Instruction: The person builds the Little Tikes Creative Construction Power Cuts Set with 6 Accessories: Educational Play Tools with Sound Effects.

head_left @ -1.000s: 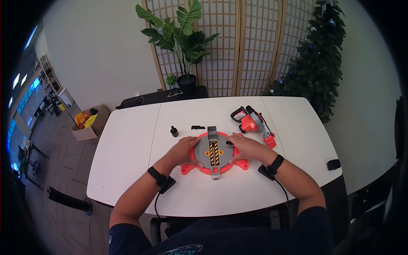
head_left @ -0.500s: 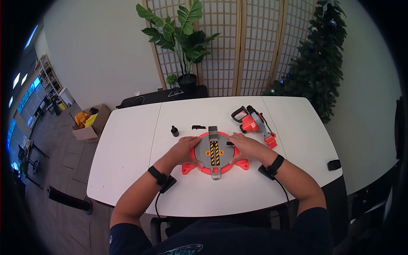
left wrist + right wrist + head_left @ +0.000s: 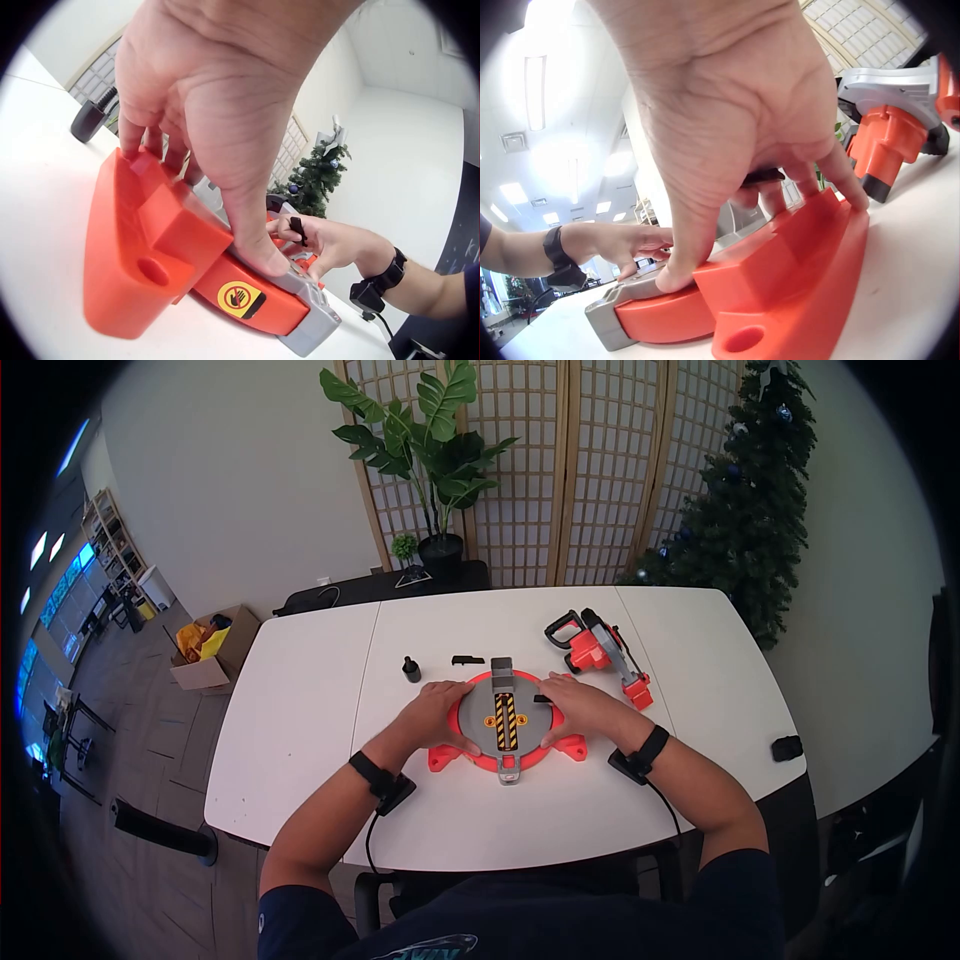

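Observation:
In the head view, a toy saw base point(image 3: 480, 732) with a red rim, a grey round turntable and a black-and-yellow striped slot sits on the table between both hands. My left hand point(image 3: 438, 715) grips its left side, thumb on the turntable's edge and fingers round the red side block point(image 3: 187, 232). The right hand point(image 3: 580, 710) holds the opposite side likewise, its thumb on the grey top and fingertips behind the red block point(image 3: 780, 270). A small black piece point(image 3: 763, 176) is tucked among the right hand's fingers, partly hidden by the palm.
A red and grey toy saw head point(image 3: 597, 650) lies behind the right hand. A black knob with a threaded stem point(image 3: 411, 669) and a flat black piece point(image 3: 467, 660) are beyond the left hand. At the right table edge sits a black object point(image 3: 786, 748).

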